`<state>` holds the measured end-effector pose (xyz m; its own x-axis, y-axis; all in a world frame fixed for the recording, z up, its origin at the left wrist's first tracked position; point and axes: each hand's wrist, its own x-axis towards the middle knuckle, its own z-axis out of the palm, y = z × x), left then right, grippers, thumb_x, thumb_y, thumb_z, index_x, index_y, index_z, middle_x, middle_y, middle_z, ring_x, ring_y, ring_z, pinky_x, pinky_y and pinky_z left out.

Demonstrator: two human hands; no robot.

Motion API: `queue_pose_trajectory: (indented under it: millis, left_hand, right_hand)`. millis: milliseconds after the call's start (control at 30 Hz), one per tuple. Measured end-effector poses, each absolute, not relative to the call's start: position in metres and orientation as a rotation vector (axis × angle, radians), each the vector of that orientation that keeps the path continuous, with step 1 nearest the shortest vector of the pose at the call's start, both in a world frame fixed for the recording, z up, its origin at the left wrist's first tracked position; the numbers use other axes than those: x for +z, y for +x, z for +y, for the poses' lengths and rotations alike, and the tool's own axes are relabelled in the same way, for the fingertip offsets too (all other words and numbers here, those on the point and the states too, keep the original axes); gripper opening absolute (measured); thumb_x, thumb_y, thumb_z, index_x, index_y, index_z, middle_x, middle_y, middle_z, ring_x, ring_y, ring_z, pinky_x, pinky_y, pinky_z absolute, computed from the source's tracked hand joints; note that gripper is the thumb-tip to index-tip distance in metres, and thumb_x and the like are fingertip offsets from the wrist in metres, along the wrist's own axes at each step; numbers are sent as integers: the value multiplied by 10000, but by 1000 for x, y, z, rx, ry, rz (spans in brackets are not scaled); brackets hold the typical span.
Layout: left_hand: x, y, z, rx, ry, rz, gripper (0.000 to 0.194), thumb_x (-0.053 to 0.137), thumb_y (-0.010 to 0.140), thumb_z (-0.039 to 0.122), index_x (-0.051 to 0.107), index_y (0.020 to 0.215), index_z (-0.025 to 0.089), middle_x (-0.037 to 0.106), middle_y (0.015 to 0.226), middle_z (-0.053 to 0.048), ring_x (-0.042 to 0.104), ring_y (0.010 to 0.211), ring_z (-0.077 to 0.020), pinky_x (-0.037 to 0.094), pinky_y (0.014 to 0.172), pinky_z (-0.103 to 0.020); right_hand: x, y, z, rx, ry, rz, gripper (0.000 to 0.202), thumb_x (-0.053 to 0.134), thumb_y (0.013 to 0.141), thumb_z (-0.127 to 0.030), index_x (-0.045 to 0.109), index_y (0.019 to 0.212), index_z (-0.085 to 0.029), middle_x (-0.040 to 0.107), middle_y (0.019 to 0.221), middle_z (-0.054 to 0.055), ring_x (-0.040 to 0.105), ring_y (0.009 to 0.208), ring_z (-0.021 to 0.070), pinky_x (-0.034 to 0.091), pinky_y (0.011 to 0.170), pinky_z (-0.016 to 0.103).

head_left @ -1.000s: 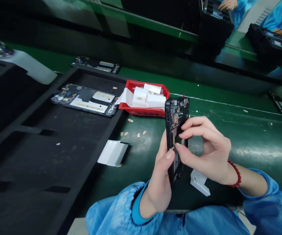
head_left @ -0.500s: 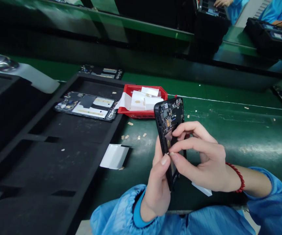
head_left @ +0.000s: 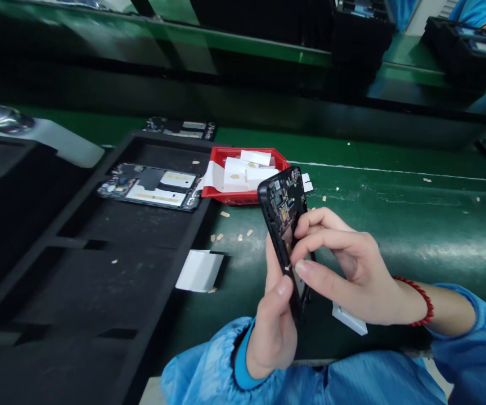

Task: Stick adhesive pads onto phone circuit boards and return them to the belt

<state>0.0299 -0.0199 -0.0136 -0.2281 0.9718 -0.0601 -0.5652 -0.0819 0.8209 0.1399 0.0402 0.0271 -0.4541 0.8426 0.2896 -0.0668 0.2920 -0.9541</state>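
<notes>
My left hand (head_left: 273, 323) is closed around an opened phone (head_left: 285, 216), thumb along its near edge. The phone is tilted up on its side, and its bare circuit board and inner parts face my right hand. My right hand (head_left: 348, 267) has its thumb and index fingertip close together at the phone's inner side, the other fingers curled against it. Whatever sits between those fingertips is too small or hidden to name. A tiny pale piece (head_left: 288, 268) shows on the phone's edge beside them.
A red bin (head_left: 243, 198) holds white paper pieces behind the phone. To the left, a black tray (head_left: 142, 236) carries another opened phone (head_left: 150, 187). A folded white sheet (head_left: 199, 271) and several small tan scraps (head_left: 225, 214) lie on the green table (head_left: 415, 225).
The phone has tilted slightly and shifted left in view. My right thumb and index finger have loosened a little and moved slightly at the phone's edge. The view has shifted a bit.
</notes>
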Motion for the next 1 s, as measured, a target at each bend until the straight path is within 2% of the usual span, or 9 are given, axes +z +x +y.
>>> queue_pose_trajectory:
  millis: [233,333,433,533,633,733,833,933,1000]
  left_hand:
    - [-3,26,-23,1477,590,1011,523,688,850,433,645,1362,333,578,1504,16,329,1552,-301,283,1293,-432]
    - [8,25,-22,1469,409,1010,504,666,827,551,720,1247,278,672,1391,-31,451,1476,-362,360,1251,-502]
    - [7,20,-17,1434,299,1004,532,606,829,657,786,1056,211,772,1154,-86,605,1314,-420,509,1118,-563]
    - [-2,13,-9,1525,402,1243,435,638,848,611,777,944,210,785,1031,-64,706,1144,-352,599,986,-468]
    - [-8,10,0,1634,544,1468,259,704,858,489,753,907,239,775,956,-20,734,993,-258,620,815,-317]
    - [-7,9,10,1596,706,1502,300,604,936,476,745,945,212,767,899,-38,724,869,-234,595,697,-290]
    - [-1,1,16,1543,858,1432,403,545,980,494,683,1234,213,768,1016,-59,720,833,-211,594,741,-311]
    - [12,-8,3,1666,1050,1351,459,499,1010,472,580,1408,258,743,1162,-90,729,862,-209,595,777,-333]
    - [21,-6,-17,1832,1233,1298,320,549,984,416,722,1210,269,756,1118,-95,728,944,-250,588,862,-373]
  right_hand:
    - [26,137,46,1253,-710,-1702,85,748,837,-124,695,788,-169,603,971,33,637,904,121,568,878,289]
    - [33,145,53,1094,-704,-1800,27,731,877,-156,733,876,-184,626,1064,60,657,961,146,606,854,297]
    - [40,161,55,847,-831,-1837,259,734,883,-185,716,1140,-211,583,1312,116,596,1243,240,642,855,313]
    - [39,175,47,1148,-879,-1902,712,723,898,-202,422,1537,-294,562,1424,126,618,1272,256,668,897,360]
    - [33,177,35,1767,-817,-1850,772,580,996,-228,161,1635,-340,731,1128,67,746,886,160,694,747,311]
    - [30,176,36,1973,-911,-1663,692,586,1006,-337,246,1606,-281,759,1015,56,738,753,126,672,646,235]
    - [29,185,67,1953,-1061,-1598,810,718,917,-454,302,1569,-214,780,1018,92,767,748,164,675,620,249]
    - [25,211,132,1605,-1272,-1608,816,790,842,-477,405,1516,-224,795,998,100,781,730,208,682,624,295]
    - [24,232,183,1171,-1349,-1682,668,789,824,-488,554,1384,-210,786,904,100,773,695,238,674,613,329]
